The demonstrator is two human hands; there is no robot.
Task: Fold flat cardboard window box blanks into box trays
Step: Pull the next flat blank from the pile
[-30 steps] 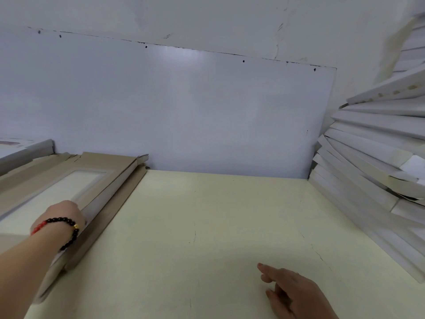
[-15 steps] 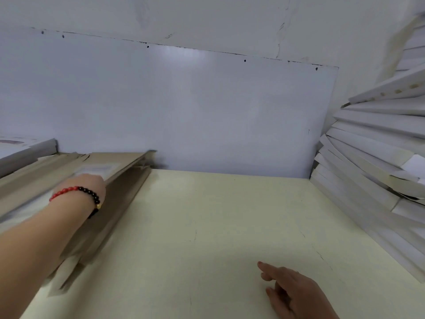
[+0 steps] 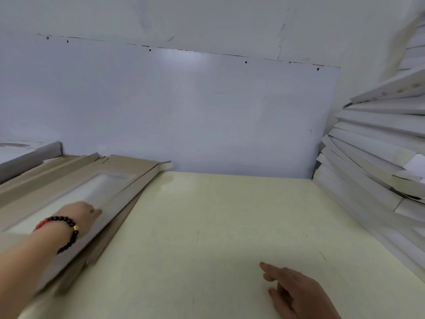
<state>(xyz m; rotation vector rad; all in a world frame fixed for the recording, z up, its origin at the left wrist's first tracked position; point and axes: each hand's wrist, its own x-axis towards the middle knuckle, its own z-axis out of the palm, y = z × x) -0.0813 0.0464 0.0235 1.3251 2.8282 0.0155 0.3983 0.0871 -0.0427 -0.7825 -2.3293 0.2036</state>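
A pile of flat brown cardboard blanks (image 3: 104, 246) lies along the table's left side. The top window blank (image 3: 135, 178) has a pale clear window and sits tilted, its right edge overhanging the pile. My left hand (image 3: 79, 217), with a black and red bead bracelet on the wrist, grips that blank at its right edge, thumb on top; the fingers are hidden beneath. Low on the right, my right hand (image 3: 296, 293) rests on the cream table (image 3: 218, 226) with the index finger stretched out, holding nothing.
A tall leaning stack of white folded trays (image 3: 372, 157) fills the right side. A white board (image 3: 184, 111) stands against the back wall. A grey box (image 3: 32, 154) sits at the far left behind the blanks.
My left hand lifted the top blank's right edge off the pile, then brought it down lower and a little toward the table. My right hand has stayed where it was.
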